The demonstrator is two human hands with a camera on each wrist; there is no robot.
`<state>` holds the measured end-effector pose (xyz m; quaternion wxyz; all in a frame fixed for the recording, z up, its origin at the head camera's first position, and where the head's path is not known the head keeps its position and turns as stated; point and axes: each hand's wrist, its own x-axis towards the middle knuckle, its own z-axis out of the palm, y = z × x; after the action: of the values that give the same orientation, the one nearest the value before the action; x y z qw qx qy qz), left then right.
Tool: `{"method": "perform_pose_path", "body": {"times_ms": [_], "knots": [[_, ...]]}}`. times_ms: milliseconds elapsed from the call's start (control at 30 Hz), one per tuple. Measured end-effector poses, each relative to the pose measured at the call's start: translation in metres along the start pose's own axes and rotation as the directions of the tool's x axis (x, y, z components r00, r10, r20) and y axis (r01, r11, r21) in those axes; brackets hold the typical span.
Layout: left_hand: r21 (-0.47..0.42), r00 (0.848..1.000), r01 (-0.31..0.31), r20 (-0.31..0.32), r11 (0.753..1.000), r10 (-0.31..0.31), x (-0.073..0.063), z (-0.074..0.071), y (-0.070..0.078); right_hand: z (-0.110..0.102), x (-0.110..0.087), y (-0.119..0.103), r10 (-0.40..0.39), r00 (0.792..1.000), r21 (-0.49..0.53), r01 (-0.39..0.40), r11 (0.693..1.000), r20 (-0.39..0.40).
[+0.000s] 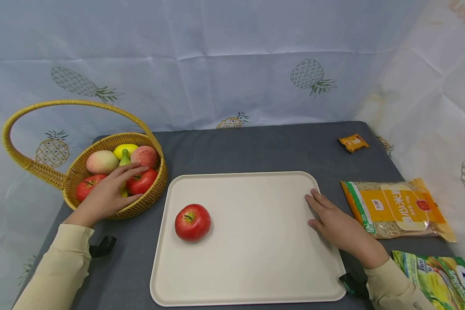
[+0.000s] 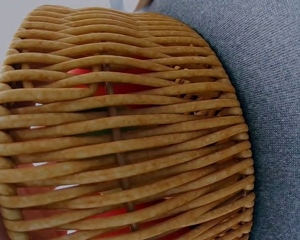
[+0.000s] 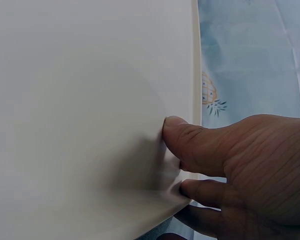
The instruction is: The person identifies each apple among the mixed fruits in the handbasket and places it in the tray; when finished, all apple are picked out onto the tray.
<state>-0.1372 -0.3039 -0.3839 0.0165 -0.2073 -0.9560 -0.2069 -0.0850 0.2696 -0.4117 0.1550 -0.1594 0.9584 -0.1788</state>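
Leftmost apple (image 1: 86,186) partly hidden, green packet (image 1: 441,277) cut off

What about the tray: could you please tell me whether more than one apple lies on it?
No, the head view shows a single apple lying on the tray, nearer its left side.

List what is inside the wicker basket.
Two red apples, two peach-like fruits, a yellow fruit and a green-tipped fruit. The left hand covers part of the contents; the basket's floor cannot be seen.
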Motion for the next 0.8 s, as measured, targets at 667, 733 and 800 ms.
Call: {"method": "perform_pose_path", "body": {"times_ms": [667, 733, 800], "knots": [[0.049, 0.999, -0.030, -0.024, 0.998, 0.031, 0.0017, 0.0013, -0.0007, 0.0015, -0.0019, 0.0019, -0.014, 1.000, -0.007, 0.013, 1.000, -0.021], [0.050, 0.999, -0.031, -0.027, 0.998, 0.033, 0.0018, 0.0011, -0.0002, 0.0015, -0.0020, 0.0019, -0.013, 1.000, -0.007, 0.013, 1.000, -0.021], [0.053, 0.999, -0.036, -0.030, 0.998, 0.038, 0.0018, 0.0009, 0.0003, 0.0016, -0.0021, 0.0018, -0.012, 1.000, -0.004, 0.012, 1.000, -0.021]]}}
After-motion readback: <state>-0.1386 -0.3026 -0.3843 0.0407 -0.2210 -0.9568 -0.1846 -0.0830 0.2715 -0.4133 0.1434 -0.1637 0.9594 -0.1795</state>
